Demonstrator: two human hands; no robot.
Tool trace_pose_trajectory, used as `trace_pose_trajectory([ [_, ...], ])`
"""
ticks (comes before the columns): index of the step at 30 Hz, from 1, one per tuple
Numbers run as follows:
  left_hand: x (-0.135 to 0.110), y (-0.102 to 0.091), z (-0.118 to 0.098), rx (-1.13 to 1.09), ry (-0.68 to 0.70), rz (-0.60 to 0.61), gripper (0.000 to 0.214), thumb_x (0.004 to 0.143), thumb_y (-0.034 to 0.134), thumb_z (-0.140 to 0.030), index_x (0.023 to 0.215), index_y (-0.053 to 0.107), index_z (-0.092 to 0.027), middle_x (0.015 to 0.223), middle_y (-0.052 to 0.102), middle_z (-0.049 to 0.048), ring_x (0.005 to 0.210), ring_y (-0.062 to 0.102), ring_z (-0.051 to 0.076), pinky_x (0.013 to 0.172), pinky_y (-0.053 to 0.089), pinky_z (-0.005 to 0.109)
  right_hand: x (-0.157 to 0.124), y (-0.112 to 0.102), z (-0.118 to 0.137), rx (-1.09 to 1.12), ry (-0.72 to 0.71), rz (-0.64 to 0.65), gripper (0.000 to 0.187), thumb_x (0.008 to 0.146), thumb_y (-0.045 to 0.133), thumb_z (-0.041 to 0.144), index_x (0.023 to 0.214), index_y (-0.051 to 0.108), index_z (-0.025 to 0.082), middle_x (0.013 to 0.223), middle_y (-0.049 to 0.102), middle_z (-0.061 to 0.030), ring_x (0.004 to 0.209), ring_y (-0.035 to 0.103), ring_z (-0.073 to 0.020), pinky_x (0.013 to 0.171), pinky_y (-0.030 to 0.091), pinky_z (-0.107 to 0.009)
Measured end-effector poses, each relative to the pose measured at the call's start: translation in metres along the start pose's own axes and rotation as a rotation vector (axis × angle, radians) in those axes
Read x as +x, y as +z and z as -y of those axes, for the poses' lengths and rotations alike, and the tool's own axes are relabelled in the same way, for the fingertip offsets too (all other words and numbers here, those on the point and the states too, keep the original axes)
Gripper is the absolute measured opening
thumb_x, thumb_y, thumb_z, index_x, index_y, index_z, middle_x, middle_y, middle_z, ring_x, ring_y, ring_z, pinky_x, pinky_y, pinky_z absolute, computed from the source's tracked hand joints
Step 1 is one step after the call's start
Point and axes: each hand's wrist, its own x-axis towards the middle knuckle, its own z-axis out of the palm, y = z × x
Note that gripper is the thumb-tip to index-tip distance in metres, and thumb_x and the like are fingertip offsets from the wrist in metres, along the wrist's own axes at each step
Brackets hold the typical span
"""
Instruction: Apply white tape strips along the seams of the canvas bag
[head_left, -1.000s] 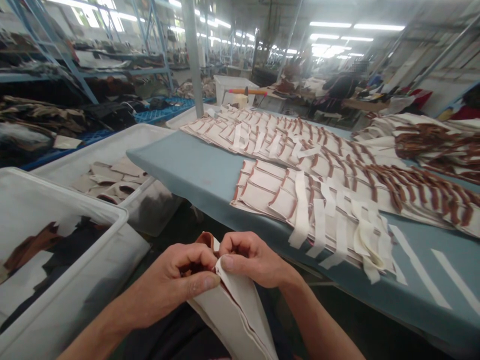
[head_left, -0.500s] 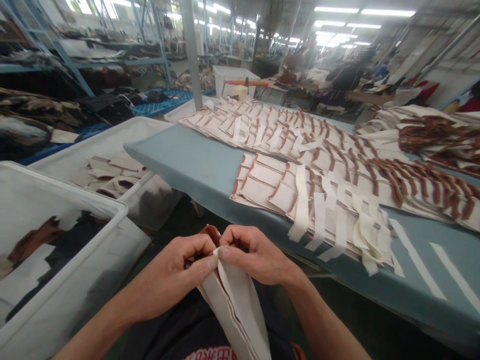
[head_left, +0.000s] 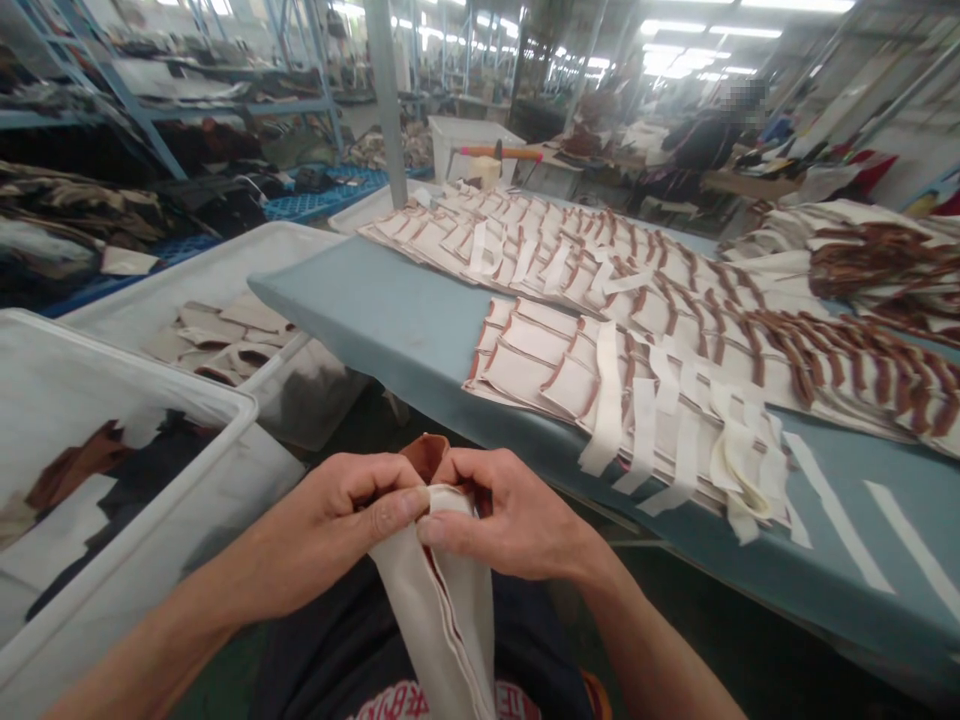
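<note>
Between my two hands is a cream leather-like piece [head_left: 457, 590] with a brown inner side and a seam running down its length. My left hand [head_left: 352, 520] pinches its upper edge, thumb on the outside. Right beside it, my right hand [head_left: 502, 510] grips the same edge with thumb and bent fingers. A brown flap [head_left: 425, 455] of the piece rises behind the fingertips. Its lower end hangs down in front of my dark clothing. Part of the edge is hidden under the thumbs.
A blue-grey table [head_left: 360, 300] bears rows of similar cream pieces [head_left: 540, 335] with brown edges and white strips [head_left: 607, 400]. Plastic bins [head_left: 247, 410] with scraps stand at the left. A hammer [head_left: 501, 153] with an orange handle lies at the far end. A person [head_left: 701, 140] sits farther back.
Both hands, still pinching the cream piece, have shifted slightly left. The piece hangs straighter, and more of its brown flap shows above the fingers.
</note>
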Motion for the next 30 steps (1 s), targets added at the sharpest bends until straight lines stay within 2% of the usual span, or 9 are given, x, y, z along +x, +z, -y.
trace_pose_trajectory([
  [3, -0.001, -0.001, 0.003, -0.007, -0.018, 0.001, 0.046, 0.109, 0.060, -0.051, 0.080, 0.071, -0.016, 0.073, 0.061, -0.0031, 0.067, 0.050, 0.012, 0.059, 0.039, 0.019, -0.003, 0.004, 0.006, -0.092, 0.021, -0.036, 0.020, 0.086, 0.073, 0.032, 0.077, 0.061, 0.020, 0.069, 0.053, 0.0063, 0.063, 0.045, -0.0106, 0.062, 0.032, -0.027],
  [6, -0.001, 0.000, 0.006, 0.002, -0.034, -0.007, 0.049, 0.109, 0.058, -0.053, 0.080, 0.071, -0.016, 0.073, 0.065, -0.0018, 0.067, 0.054, 0.013, 0.060, 0.042, 0.019, -0.004, 0.008, 0.010, -0.120, 0.049, -0.063, 0.012, 0.084, 0.068, 0.027, 0.076, 0.061, 0.020, 0.068, 0.055, 0.0058, 0.063, 0.046, -0.0107, 0.063, 0.033, -0.027],
  [12, -0.005, -0.008, 0.008, 0.060, -0.056, 0.027, 0.045, 0.107, 0.060, -0.052, 0.082, 0.076, -0.018, 0.076, 0.071, -0.0001, 0.071, 0.061, 0.015, 0.064, 0.046, 0.019, 0.000, 0.011, 0.006, -0.111, 0.091, -0.010, 0.015, 0.082, 0.068, 0.027, 0.073, 0.057, 0.021, 0.066, 0.049, 0.0065, 0.062, 0.043, -0.0109, 0.060, 0.030, -0.027],
  [18, -0.009, -0.018, 0.006, 0.095, -0.088, 0.121, 0.036, 0.105, 0.063, -0.047, 0.097, 0.085, -0.020, 0.081, 0.071, -0.0007, 0.073, 0.059, 0.015, 0.063, 0.043, 0.019, 0.004, 0.015, 0.002, -0.104, 0.102, 0.024, 0.021, 0.085, 0.069, 0.032, 0.074, 0.056, 0.022, 0.067, 0.049, 0.0064, 0.064, 0.043, -0.0114, 0.058, 0.028, -0.026],
  [22, -0.007, -0.019, 0.007, 0.169, -0.080, 0.111, 0.029, 0.103, 0.064, -0.038, 0.091, 0.082, -0.019, 0.071, 0.062, -0.0040, 0.064, 0.050, 0.012, 0.056, 0.036, 0.019, 0.007, 0.018, 0.003, -0.156, 0.089, 0.028, 0.017, 0.085, 0.068, 0.025, 0.073, 0.056, 0.021, 0.066, 0.049, 0.0076, 0.062, 0.043, -0.0102, 0.059, 0.029, -0.026],
  [26, -0.003, -0.018, 0.006, 0.246, -0.032, 0.068, 0.018, 0.098, 0.064, -0.027, 0.085, 0.075, -0.019, 0.066, 0.059, -0.0062, 0.059, 0.048, 0.010, 0.053, 0.033, 0.019, 0.010, 0.018, 0.004, -0.218, 0.098, 0.020, 0.020, 0.085, 0.070, 0.022, 0.072, 0.054, 0.021, 0.066, 0.046, 0.0086, 0.062, 0.041, -0.0095, 0.060, 0.028, -0.027],
  [30, -0.003, -0.019, 0.002, 0.293, 0.022, 0.071, 0.020, 0.099, 0.063, -0.026, 0.083, 0.074, -0.019, 0.065, 0.058, -0.0061, 0.058, 0.049, 0.010, 0.052, 0.032, 0.020, 0.009, 0.017, 0.004, -0.219, 0.105, 0.034, 0.021, 0.085, 0.071, 0.024, 0.072, 0.055, 0.022, 0.066, 0.048, 0.0085, 0.061, 0.042, -0.0097, 0.061, 0.029, -0.027],
])
